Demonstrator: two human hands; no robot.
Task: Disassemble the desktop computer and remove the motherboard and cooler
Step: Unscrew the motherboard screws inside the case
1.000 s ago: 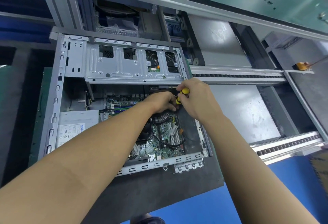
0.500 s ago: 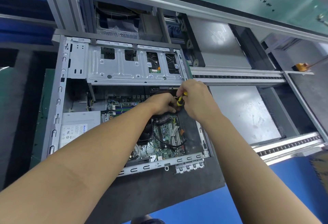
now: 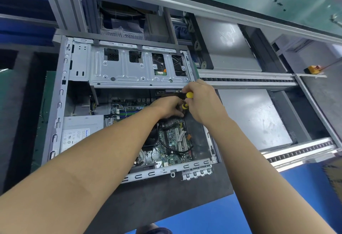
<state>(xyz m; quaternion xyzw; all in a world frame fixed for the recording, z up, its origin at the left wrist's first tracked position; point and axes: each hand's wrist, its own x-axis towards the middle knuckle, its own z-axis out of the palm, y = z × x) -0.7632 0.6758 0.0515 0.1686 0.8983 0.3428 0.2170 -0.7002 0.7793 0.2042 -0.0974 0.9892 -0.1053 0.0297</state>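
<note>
Fingers of your right hand (image 3: 201, 104) clench the yellow-and-black plastic screwdriver (image 3: 189, 95). Fingers of your left hand (image 3: 165, 108) curl at its tip, grasp not discernible. The green motherboard (image 3: 173, 138) lies just beneath them, inside the grey metal case (image 3: 61, 104).

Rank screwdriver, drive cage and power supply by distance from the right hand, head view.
1. screwdriver: gripped in the right hand itself.
2. drive cage: its right front corner sits just beyond the knuckles.
3. power supply: far off to the left, white label facing up.
</note>
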